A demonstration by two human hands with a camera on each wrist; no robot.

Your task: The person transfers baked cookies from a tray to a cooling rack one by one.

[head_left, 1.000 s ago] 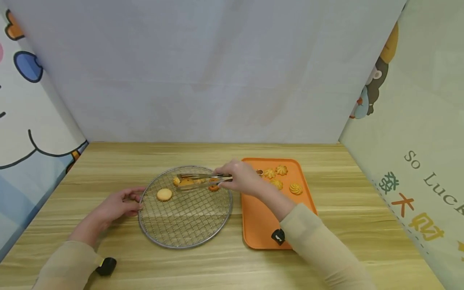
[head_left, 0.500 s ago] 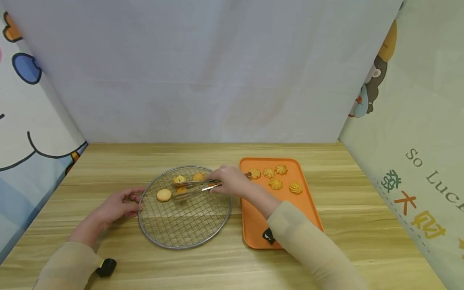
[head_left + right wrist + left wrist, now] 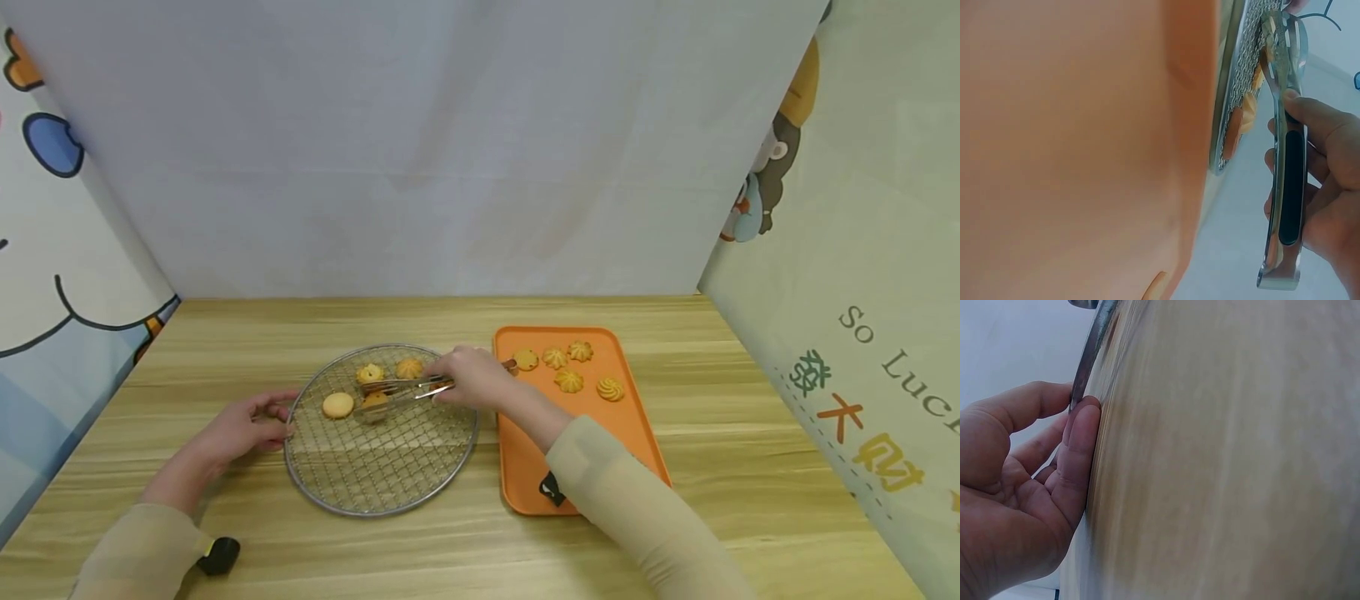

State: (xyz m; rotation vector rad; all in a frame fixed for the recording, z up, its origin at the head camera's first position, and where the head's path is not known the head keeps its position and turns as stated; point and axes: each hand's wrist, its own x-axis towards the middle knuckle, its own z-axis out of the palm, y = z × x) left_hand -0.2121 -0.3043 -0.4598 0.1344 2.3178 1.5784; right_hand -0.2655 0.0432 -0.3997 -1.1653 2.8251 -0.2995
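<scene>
My left hand (image 3: 243, 429) pinches the rim of a round wire cooling rack (image 3: 390, 467) between thumb and index finger; the left wrist view shows both fingertips at the metal edge. In my right hand (image 3: 476, 379) is a pair of metal tongs (image 3: 1290, 187) with dark grip inserts, held from above. Their slotted ends reach over the rack, on either side of an orange-brown cookie (image 3: 376, 402). Around it on the mesh lie a plain round cookie (image 3: 338, 406), a ridged cookie (image 3: 370, 374) and a flower-shaped cookie (image 3: 409, 368). My right hand mostly hides another brown cookie.
Right of the rack, an orange tray (image 3: 525, 475) lies partly under my right forearm. Several cookies sit towards its far end, among them a swirl cookie (image 3: 611, 389) and a round cookie (image 3: 525, 360). A pale cloth backdrop (image 3: 450, 167) rises behind the wooden table (image 3: 247, 333).
The tongs and my right hand have shifted left and nearer, and the orange-brown cookie now lies nearer on the rack, beside the plain one. My left hand stays at the rim.
</scene>
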